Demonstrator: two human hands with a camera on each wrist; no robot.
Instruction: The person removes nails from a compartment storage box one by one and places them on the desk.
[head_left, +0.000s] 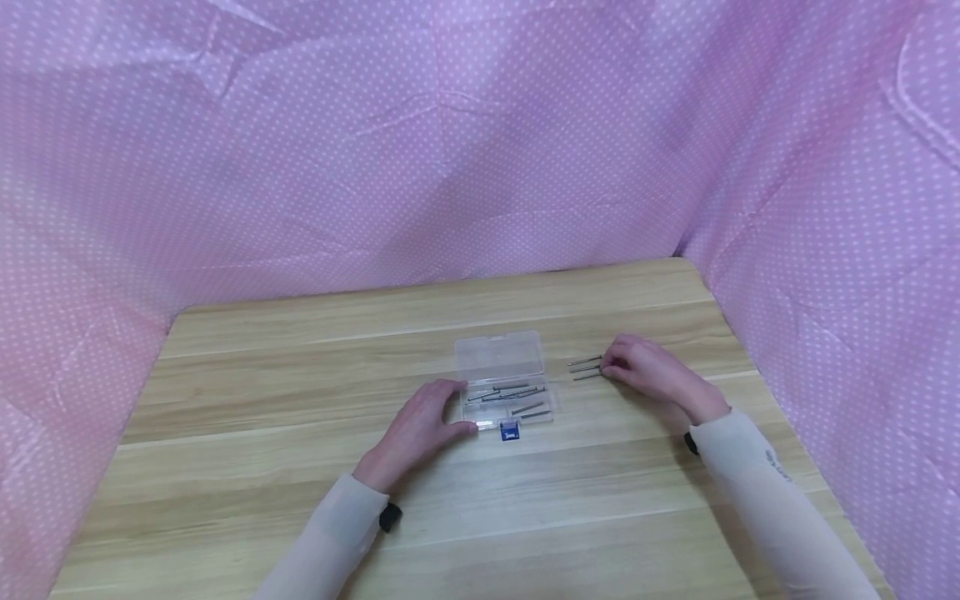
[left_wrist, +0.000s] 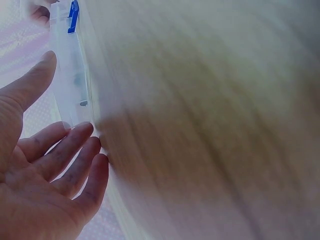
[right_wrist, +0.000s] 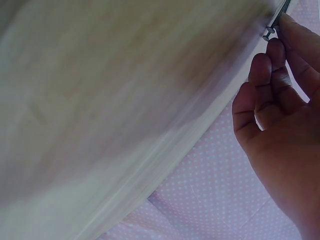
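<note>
A clear plastic box [head_left: 491, 411] lies on the wooden table with its lid [head_left: 498, 357] folded back and a blue latch [head_left: 510, 430] at its front. Several long metal nails [head_left: 517, 393] lie in its compartments. My left hand [head_left: 420, 429] holds the box's left end, thumb at the front corner and fingers [left_wrist: 82, 132] along the side. To the right of the box, three nails [head_left: 585, 361] lie roughly side by side on the table. My right hand [head_left: 645, 367] is at their head ends, pinching one between thumb and fingertips; flat nail heads [right_wrist: 268, 33] show beside the fingers.
The wood-grain table [head_left: 300, 367] spreads around the box on all sides. Pink polka-dot cloth [head_left: 337, 167] hangs behind it and along both sides. A dark band [head_left: 390, 517] shows at the left sleeve's cuff, another at the right.
</note>
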